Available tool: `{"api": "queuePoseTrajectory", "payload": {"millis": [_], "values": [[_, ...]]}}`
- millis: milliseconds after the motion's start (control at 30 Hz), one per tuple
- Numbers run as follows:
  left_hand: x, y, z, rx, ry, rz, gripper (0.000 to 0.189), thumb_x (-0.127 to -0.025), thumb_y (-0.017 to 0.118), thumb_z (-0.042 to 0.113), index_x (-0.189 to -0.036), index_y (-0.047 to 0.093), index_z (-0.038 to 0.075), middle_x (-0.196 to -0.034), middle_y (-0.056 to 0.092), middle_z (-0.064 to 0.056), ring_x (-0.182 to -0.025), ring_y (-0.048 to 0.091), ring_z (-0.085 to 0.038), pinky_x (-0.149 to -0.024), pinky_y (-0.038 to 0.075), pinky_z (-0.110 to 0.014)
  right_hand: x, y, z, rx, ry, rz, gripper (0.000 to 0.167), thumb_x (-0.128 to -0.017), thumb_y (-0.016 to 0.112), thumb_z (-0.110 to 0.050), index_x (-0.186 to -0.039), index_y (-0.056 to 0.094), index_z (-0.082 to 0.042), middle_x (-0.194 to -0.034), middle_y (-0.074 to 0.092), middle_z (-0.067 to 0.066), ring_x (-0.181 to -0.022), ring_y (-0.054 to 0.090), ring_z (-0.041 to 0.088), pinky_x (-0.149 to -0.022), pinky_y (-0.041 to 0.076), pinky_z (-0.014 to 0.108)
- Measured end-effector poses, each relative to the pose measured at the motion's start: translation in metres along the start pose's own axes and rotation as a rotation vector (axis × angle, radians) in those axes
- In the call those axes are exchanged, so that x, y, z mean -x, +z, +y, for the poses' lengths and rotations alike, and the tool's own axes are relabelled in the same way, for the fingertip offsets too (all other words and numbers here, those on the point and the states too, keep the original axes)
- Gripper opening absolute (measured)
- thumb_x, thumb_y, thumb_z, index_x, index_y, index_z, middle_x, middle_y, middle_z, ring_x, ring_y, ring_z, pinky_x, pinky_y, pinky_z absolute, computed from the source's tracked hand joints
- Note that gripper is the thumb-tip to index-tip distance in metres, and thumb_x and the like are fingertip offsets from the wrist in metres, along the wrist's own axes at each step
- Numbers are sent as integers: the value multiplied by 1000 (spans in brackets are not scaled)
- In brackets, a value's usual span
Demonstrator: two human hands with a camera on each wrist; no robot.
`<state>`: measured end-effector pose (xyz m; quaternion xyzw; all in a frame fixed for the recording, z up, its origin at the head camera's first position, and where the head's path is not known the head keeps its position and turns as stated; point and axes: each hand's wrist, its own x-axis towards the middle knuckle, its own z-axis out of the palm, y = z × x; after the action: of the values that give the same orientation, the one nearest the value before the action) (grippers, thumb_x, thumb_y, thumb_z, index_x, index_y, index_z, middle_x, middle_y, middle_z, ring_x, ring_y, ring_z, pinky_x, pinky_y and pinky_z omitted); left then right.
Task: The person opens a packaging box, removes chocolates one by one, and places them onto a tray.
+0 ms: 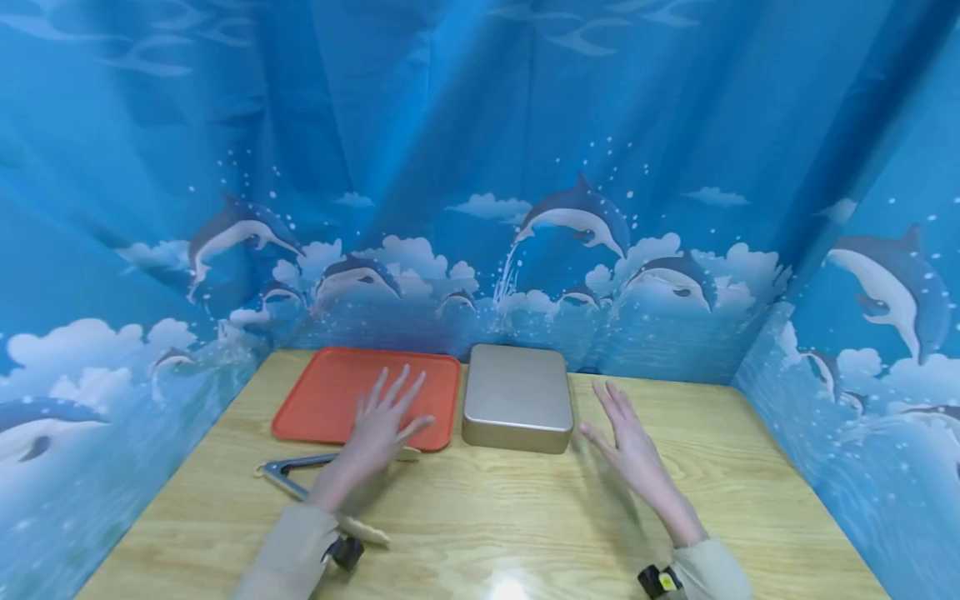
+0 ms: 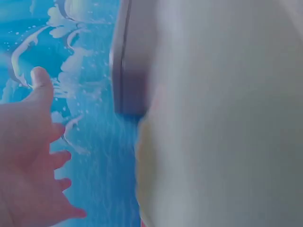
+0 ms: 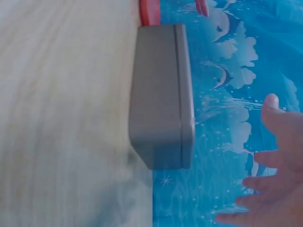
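One pair of tongs (image 1: pixel 302 462), head view; none, right wrist

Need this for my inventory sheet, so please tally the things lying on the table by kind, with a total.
Orange-red tray: 1
Metallic box: 1
Pair of tongs, partly hidden by the left arm: 1
Total: 3
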<state>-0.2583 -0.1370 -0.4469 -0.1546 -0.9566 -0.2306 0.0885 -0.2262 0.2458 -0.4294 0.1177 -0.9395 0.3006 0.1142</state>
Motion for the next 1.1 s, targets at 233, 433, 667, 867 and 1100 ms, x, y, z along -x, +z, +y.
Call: {"api": "queuePoseTrajectory", "payload": {"millis": [233, 433, 667, 867, 1100], "values": [[-24, -6, 23, 355, 27, 3, 68, -105, 47, 51, -162, 23, 25, -168, 19, -4, -154, 14, -35, -118, 15, -66, -22, 4, 4, -265, -19, 24, 70, -102, 62, -24, -161, 26, -8, -164, 23, 23, -148, 26, 45, -113, 32, 60], [-41, 10, 40, 492, 7, 54, 60, -106, 52, 38, -160, 33, 16, -161, 37, -12, -148, 34, -34, -117, 29, -56, -36, 18, 13, -431, 60, -25, 70, -102, 63, -22, -159, 28, -3, -163, 24, 25, -147, 30, 44, -113, 35, 52], [-48, 39, 41, 458, -10, -29, 77, -98, 67, 36, -158, 32, 4, -161, 34, -20, -147, 33, -37, -116, 31, -56, -39, 34, 23, -406, 71, -112, 82, -94, 73, -14, -157, 25, 7, -161, 23, 30, -146, 28, 47, -113, 33, 52], [-48, 52, 36, 457, 45, -78, 89, -89, 79, 30, -154, 31, -7, -157, 37, -26, -144, 37, -40, -115, 35, -52, -38, 39, 22, -405, 46, -174, 83, -90, 76, -7, -153, 26, 14, -160, 19, 33, -141, 35, 48, -109, 39, 48], [-50, 52, 35, 443, 47, -91, 90, -86, 82, 30, -154, 34, -5, -155, 41, -23, -142, 41, -38, -111, 41, -51, -39, 37, 21, -349, 55, -176, 82, -89, 76, -8, -153, 28, 12, -161, 20, 33, -138, 40, 48, -105, 45, 46]]}}
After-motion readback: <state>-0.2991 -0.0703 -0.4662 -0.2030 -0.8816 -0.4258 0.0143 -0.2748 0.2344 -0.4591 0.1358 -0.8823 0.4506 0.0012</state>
